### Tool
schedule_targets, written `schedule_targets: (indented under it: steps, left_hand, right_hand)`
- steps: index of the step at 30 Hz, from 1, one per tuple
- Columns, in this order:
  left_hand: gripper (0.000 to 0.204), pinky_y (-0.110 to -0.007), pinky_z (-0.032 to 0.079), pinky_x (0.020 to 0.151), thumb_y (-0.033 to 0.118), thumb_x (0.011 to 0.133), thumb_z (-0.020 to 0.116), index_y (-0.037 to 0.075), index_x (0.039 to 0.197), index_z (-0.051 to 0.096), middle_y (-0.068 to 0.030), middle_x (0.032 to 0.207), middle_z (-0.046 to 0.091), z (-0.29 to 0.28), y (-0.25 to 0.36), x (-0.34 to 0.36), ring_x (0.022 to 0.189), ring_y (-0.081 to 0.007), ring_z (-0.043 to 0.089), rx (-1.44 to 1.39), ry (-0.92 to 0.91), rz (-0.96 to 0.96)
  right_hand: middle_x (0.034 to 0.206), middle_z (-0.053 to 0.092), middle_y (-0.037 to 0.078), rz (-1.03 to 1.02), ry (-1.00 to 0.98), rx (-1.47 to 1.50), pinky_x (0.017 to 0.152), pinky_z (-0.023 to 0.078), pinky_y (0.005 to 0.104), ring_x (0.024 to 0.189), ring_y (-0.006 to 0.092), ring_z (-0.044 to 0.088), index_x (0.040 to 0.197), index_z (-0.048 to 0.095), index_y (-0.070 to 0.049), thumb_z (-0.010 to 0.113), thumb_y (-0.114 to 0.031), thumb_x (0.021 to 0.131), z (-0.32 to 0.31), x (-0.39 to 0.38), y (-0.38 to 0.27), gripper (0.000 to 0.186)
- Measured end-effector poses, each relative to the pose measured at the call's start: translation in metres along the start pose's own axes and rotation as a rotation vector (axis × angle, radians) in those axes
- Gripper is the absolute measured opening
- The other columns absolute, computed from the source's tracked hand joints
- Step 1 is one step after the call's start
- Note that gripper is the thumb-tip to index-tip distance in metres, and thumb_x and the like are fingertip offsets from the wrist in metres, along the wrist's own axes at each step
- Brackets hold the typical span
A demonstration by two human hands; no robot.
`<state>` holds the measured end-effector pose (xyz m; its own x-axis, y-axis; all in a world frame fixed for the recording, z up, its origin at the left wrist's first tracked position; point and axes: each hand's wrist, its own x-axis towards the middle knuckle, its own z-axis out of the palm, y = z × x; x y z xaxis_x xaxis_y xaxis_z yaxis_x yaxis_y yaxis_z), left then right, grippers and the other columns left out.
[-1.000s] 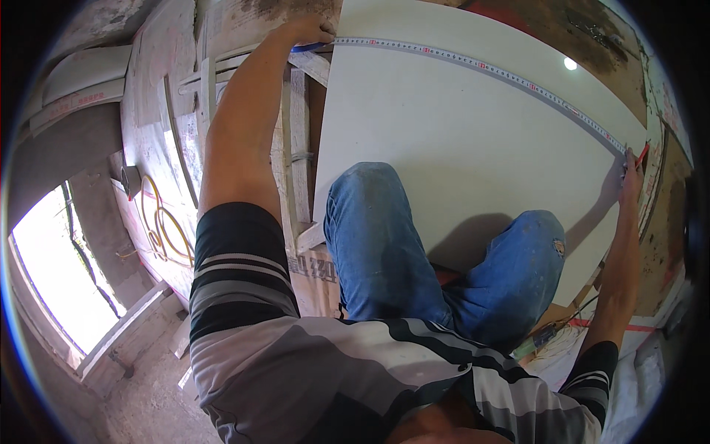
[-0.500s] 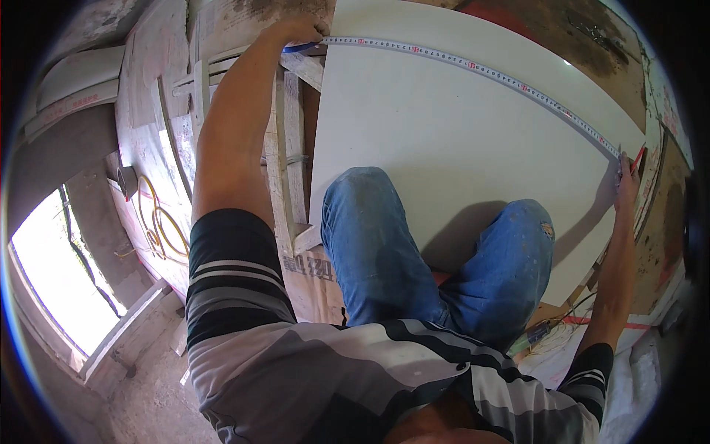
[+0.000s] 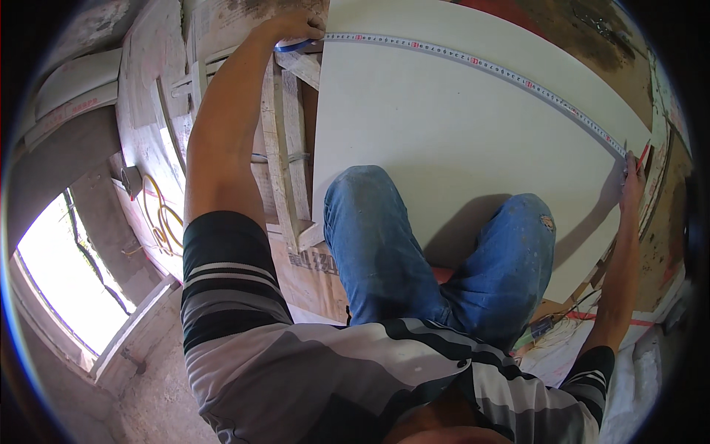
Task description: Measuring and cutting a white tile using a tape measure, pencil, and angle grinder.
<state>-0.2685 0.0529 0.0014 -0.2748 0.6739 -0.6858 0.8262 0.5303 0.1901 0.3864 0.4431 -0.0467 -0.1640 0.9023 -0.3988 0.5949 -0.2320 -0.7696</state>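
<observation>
A large white board [image 3: 458,122] lies under my knees. Across its far part stretches the white blade of a tape measure [image 3: 474,61], curving from one hand to the other. My left hand [image 3: 298,28] is closed on the tape at the board's left edge; a blue rounded part [image 3: 294,46] shows under the palm, mostly hidden. At the right edge, my right hand [image 3: 633,176] grips the other end of the tape. A thin red stick-like thing [image 3: 645,153], perhaps a pencil, sticks out from those fingers. Their exact grip is too small to make out.
White-smeared wooden bars [image 3: 277,155] form a frame left of the board. Farther left are a coiled yellow hose or cable [image 3: 157,218] and a bright opening [image 3: 70,274]. A green-and-dark tool [image 3: 534,334] and thin wires lie by my right knee.
Both hands have shifted slightly, the left one leftward and the right one a little right and nearer. The tape stays stretched over the board between them.
</observation>
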Motion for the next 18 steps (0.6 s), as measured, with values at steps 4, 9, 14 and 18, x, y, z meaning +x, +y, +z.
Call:
schedule_targets:
  steps: [4,9,14,18]
  left_hand:
    - [0.025,-0.030,0.045,0.077,0.025,0.074,0.066,0.010,0.093,0.071,-0.0061,0.085,0.068,-0.0005,0.0013,0.0005,0.080,-0.0171,0.060,-0.071,-0.019,0.045]
    - [0.023,-0.028,0.045,0.072,0.020,0.072,0.066,0.004,0.089,0.070,-0.0057,0.077,0.066,0.0016,0.0005,-0.0002,0.073,-0.0150,0.058,-0.118,0.041,0.067]
    - [0.023,-0.028,0.045,0.074,0.018,0.071,0.069,0.004,0.089,0.070,-0.0064,0.079,0.067,0.0018,-0.0017,0.0026,0.074,-0.0162,0.059,-0.137,0.021,0.072]
    - [0.024,-0.029,0.046,0.076,0.019,0.071,0.070,0.004,0.091,0.071,-0.0073,0.081,0.068,0.0021,-0.0012,0.0030,0.076,-0.0175,0.060,-0.157,0.007,0.072]
  right_hand:
    - [0.064,0.043,-0.009,-0.014,0.016,-0.026,0.042,0.025,0.0170,0.050,0.0003,0.035,0.091,0.060,-0.012,0.063,-0.038,0.087,0.0005,-0.0002,0.0007,0.026]
    - [0.065,0.044,-0.009,-0.027,-0.004,-0.025,0.042,0.025,0.0170,0.051,0.0001,0.036,0.091,0.059,-0.013,0.063,-0.039,0.086,0.0037,-0.0019,-0.0032,0.027]
    - [0.066,0.044,-0.009,0.022,0.057,-0.031,0.041,0.024,0.0165,0.050,-0.0002,0.037,0.092,0.059,-0.014,0.062,-0.040,0.087,0.0083,-0.0074,-0.0086,0.027]
    - [0.065,0.044,-0.009,0.004,0.036,0.005,0.039,0.024,0.0166,0.049,0.0000,0.037,0.092,0.059,-0.013,0.061,-0.039,0.088,0.0067,-0.0096,-0.0076,0.026]
